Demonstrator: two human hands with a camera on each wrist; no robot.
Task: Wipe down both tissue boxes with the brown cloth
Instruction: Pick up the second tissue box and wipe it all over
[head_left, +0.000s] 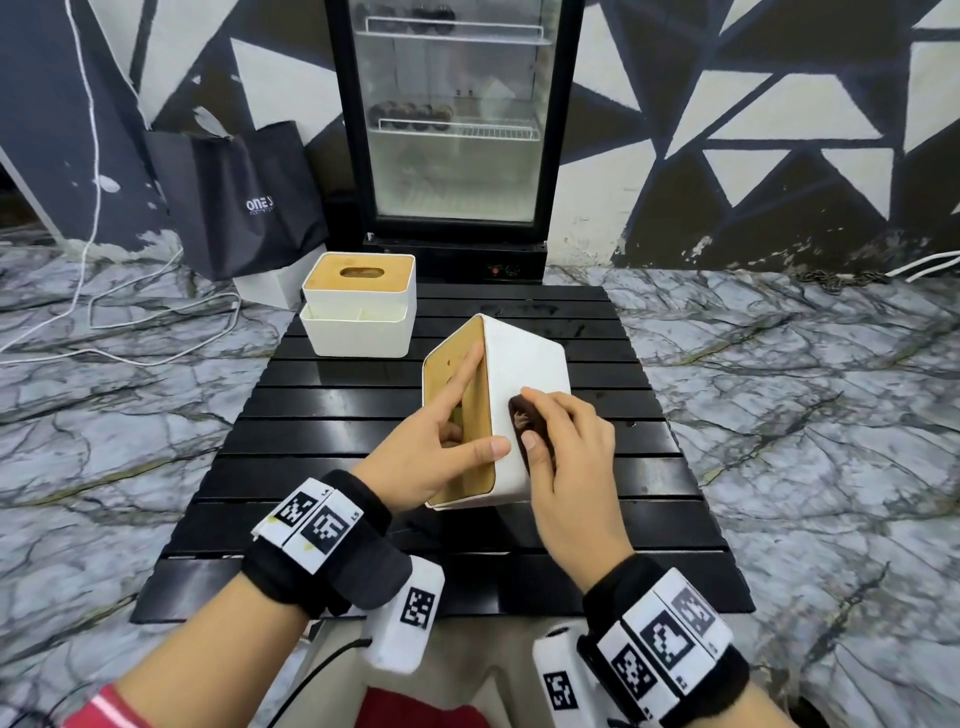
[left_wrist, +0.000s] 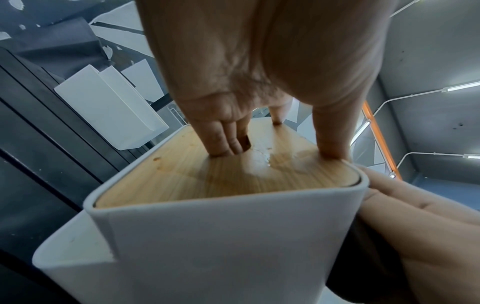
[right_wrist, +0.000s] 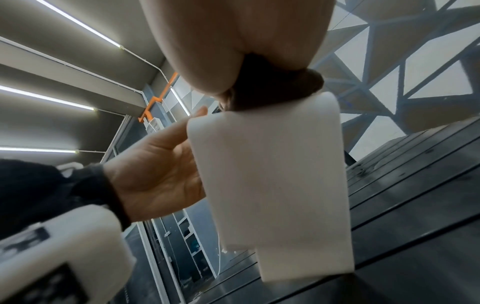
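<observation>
Bracing the tipped tissue box (head_left: 524, 384) at its wooden lid, the left hand (head_left: 431, 447) is hooking fingers into the slot; the right hand (head_left: 566, 457), at 3 o'clock, is pressing the bunched brown cloth (head_left: 522, 421) against the white side, long axis running 12 to 6.

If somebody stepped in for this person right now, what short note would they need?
Left hand: steadies the tipped tissue box, fingers in the slot of its wooden lid.
Right hand: presses the brown cloth on that box's white side.
Second tissue box: upright at the table's far left, untouched by either hand.
Done: cannot tell how much is already wiped.
Left: finish this box, then check the other.
</observation>
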